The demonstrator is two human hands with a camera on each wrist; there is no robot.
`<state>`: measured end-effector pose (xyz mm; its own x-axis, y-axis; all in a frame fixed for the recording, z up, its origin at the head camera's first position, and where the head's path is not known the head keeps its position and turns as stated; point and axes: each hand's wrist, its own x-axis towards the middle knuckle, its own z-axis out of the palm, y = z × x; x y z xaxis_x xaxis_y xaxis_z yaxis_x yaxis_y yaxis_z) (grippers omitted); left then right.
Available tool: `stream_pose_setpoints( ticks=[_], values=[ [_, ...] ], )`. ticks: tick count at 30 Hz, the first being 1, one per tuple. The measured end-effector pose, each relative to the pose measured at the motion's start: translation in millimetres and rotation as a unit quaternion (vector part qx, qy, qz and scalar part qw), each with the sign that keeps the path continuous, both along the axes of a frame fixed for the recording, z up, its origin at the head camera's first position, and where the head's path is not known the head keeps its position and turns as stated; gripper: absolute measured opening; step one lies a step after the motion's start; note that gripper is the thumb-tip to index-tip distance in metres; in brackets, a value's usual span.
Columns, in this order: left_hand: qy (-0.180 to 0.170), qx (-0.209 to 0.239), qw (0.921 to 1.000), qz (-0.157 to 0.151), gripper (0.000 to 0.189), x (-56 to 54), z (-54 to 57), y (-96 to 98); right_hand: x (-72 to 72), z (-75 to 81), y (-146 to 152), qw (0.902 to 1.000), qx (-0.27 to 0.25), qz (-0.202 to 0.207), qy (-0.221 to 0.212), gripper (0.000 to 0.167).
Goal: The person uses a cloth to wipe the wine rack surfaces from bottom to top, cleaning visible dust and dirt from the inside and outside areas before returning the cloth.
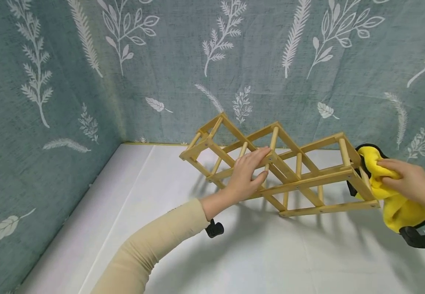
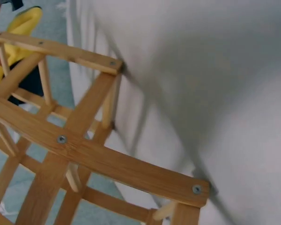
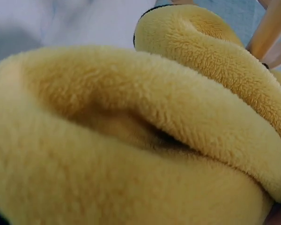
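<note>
A folding wooden wine rack (image 1: 297,183) with round dowels and crossed slats stands at a slant on the white surface. My left hand (image 1: 247,173) grips its middle, fingers over a top joint and thumb on the near side. In the left wrist view, the rack's slats (image 2: 107,161) with metal screws fill the lower left. At the rack's right end, my right hand (image 1: 407,179) holds a yellow plush cloth (image 1: 376,167) with black edging. Part of the cloth lies against the end slats and behind them. Thick folds of the cloth (image 3: 131,93) cover most of the right wrist view.
The white tabletop (image 1: 183,269) extends in front of the rack. Behind it and on the left hangs a blue-green fabric backdrop (image 1: 183,49) with white leaf prints. A black wrist-camera part (image 1: 214,229) shows under the left forearm, and a black strap (image 1: 416,237) near the right wrist.
</note>
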<state>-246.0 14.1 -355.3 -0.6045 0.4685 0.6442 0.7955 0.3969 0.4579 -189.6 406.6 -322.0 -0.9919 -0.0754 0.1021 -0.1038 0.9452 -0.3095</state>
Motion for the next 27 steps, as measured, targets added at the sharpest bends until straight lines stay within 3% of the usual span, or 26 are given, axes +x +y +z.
stream_pose_setpoints(
  ticks=[4, 10, 16, 21, 27],
  values=[
    [-0.014, 0.018, 0.9995, -0.021, 0.052, -3.7, -0.7, -4.6, 1.9, -0.4, 2, 0.9999, 0.008, 0.007, 0.000, 0.044],
    [-0.040, 0.035, 0.9966, -0.064, 0.045, -13.0, 0.2, -17.3, 11.2, -5.2, -1, 0.9987, 0.010, 0.034, 0.036, 0.041],
    [-0.105, 0.037, 0.9895, -0.093, 0.042, -22.5, 3.1, -33.0, 19.0, -11.4, 2, 0.9952, 0.005, 0.071, 0.067, 0.043],
    [-0.149, 0.055, 0.9806, -0.116, 0.041, -32.1, 4.2, -43.4, 26.9, -20.7, 2, 0.9874, -0.070, 0.104, 0.097, 0.049],
    [-0.197, 0.102, 0.9652, -0.138, 0.038, -41.7, 3.6, -54.8, 35.9, -27.1, -8, 0.9669, -0.156, 0.171, 0.108, 0.066]
  ],
)
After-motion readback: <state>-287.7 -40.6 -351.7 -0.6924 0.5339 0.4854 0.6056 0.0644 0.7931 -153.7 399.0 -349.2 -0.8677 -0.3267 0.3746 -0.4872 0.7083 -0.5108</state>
